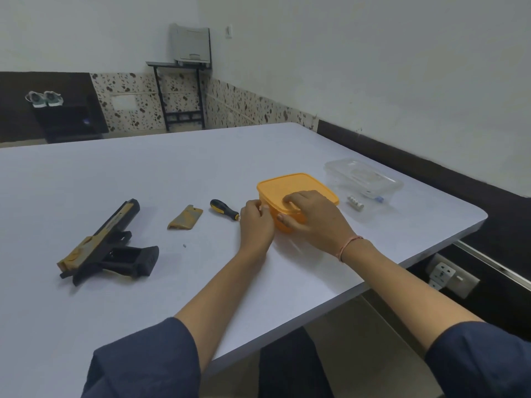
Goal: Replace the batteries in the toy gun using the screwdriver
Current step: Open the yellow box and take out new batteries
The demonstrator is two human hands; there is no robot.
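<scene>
Both forearms reach out over the table (143, 297). The left hand (256, 222) grips the orange box (298, 183) at its near corner, and the right hand (311, 218) clasps the lid from above. The toy gun (106, 245) lies well to the left, the screwdriver (224, 209) just beside the left hand.

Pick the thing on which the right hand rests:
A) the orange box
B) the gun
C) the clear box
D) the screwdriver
A: the right hand lies on the lid of the orange box, and the left hand holds its near corner.
</scene>
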